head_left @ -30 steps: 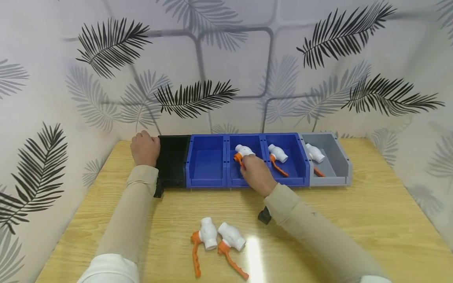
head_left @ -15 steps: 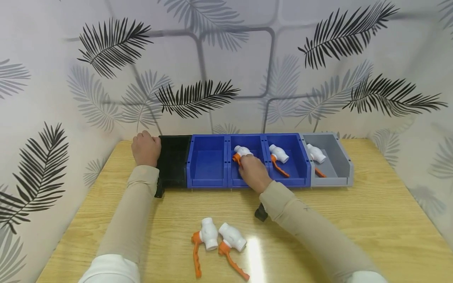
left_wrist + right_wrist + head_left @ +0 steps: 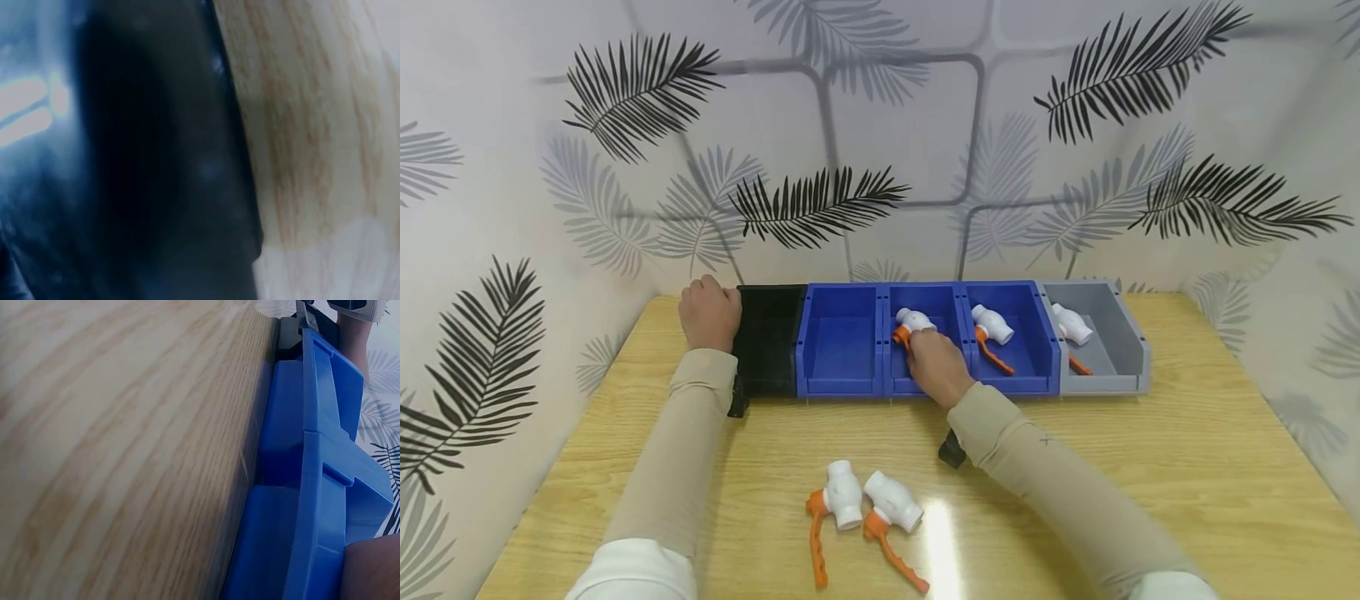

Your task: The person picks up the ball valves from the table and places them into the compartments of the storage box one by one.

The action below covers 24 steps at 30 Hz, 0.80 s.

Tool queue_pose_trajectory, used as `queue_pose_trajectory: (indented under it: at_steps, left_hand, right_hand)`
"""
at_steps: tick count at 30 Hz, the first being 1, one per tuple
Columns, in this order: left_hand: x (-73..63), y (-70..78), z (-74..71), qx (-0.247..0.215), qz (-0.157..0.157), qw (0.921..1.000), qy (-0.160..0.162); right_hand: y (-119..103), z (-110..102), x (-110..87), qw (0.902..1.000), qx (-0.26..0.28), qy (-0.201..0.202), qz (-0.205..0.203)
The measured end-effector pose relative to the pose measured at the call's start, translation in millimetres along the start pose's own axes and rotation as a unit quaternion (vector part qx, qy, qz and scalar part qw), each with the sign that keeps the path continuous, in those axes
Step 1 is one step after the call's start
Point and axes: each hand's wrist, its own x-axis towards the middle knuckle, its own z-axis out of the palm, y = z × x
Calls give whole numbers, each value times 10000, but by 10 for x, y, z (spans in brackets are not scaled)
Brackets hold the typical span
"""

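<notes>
My left hand (image 3: 710, 314) has its fingers curled at the left wall of the black bin (image 3: 767, 342), apparently gripping its rim; the fingertips are hidden. In the left wrist view the dark bin wall (image 3: 156, 156) fills much of the frame. My right hand (image 3: 938, 367) reaches into the middle blue bin (image 3: 901, 387) and pinches the orange handle of a white ball valve (image 3: 915, 319), which lies in that bin; the fingertips are partly hidden. In the right wrist view only part of the right hand (image 3: 375, 569) shows beside the blue bins (image 3: 275, 531).
A ball valve (image 3: 992, 325) lies in the right blue bin, another valve (image 3: 1072, 325) in the grey bin (image 3: 1101, 384). The left blue bin (image 3: 841, 387) holds nothing visible. Two more valves, one left (image 3: 844, 496) and one right (image 3: 893, 502), lie on the wooden table (image 3: 760, 467).
My right hand has shifted slightly left within the middle blue bin, and the valve there has moved a little left with it. My left hand stays at the black bin.
</notes>
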Motion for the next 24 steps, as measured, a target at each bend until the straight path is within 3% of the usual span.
queue_pose_trajectory:
  at_steps: [13,24]
  left_hand:
    - [-3,25,-31,-28,-108,9997,-216]
    - [-7,29,-35,-90,-105,9997,-203]
  right_hand:
    - [-21,1,22,9989,-229,-339,246]
    - [-23,-1,66,9968,-464,-551,340]
